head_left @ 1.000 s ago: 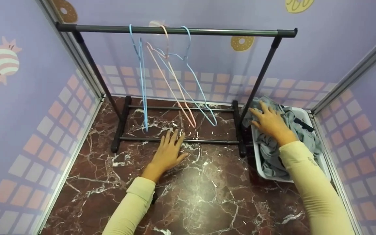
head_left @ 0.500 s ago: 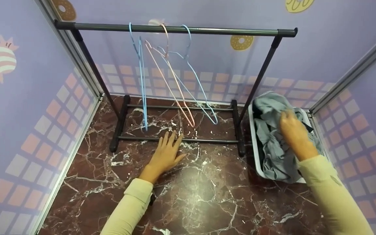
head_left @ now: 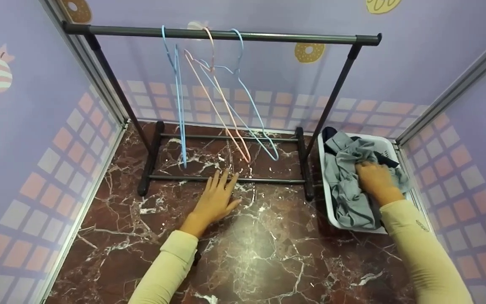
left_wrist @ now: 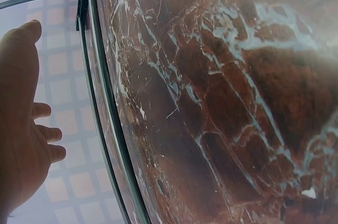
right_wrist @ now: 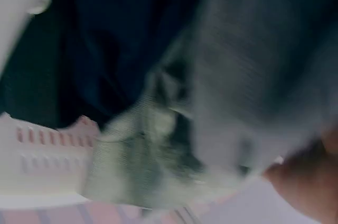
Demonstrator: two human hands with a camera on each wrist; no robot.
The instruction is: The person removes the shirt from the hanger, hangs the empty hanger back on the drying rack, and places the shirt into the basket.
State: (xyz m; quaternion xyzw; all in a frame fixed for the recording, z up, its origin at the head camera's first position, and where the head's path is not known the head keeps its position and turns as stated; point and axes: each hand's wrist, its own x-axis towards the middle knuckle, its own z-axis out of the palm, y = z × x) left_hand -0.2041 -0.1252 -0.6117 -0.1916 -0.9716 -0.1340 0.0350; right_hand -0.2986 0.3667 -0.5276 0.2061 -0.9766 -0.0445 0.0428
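My right hand (head_left: 376,181) grips a grey garment (head_left: 346,198) with curled fingers, in a white laundry basket (head_left: 330,207) at the right. In the right wrist view the grey cloth (right_wrist: 153,166) is bunched and blurred, and only part of my hand (right_wrist: 309,184) shows. Dark navy cloth (head_left: 385,159) peeks out beside it and fills the upper left of the right wrist view. My left hand (head_left: 214,198) is spread with straight fingers, just in front of the rack's lower front bar (head_left: 264,181). Nothing is in it; the left wrist view shows its thumb and fingertips apart.
A black clothes rack (head_left: 293,38) stands against the back wall. From its top bar hang a blue hanger (head_left: 180,105), a pink hanger (head_left: 226,101) and another blue hanger (head_left: 253,105). Patterned panels enclose the marble floor (head_left: 243,261) on three sides.
My right hand has gone from spread over the pile's back left to gripping grey cloth nearer the middle. The cloth rose, then settled with new folds. My left hand stays in place.
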